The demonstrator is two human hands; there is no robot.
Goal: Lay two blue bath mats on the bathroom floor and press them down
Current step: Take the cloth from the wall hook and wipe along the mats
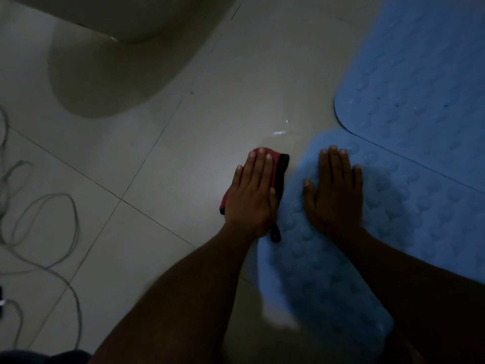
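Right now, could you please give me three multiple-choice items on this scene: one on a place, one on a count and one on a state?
1. Where does the right hand rest?
A. on the near mat
B. on a stool
C. on a wall

2. How many blue mats show?
A. one
B. two
C. three

3. How is the left hand?
A. in a fist
B. flat on the red cloth
C. raised in the air

Answers:
1 A, its palm lies on the bumpy mat.
2 B, a far mat adjoins the near one.
3 B, straight fingers cover the cloth.
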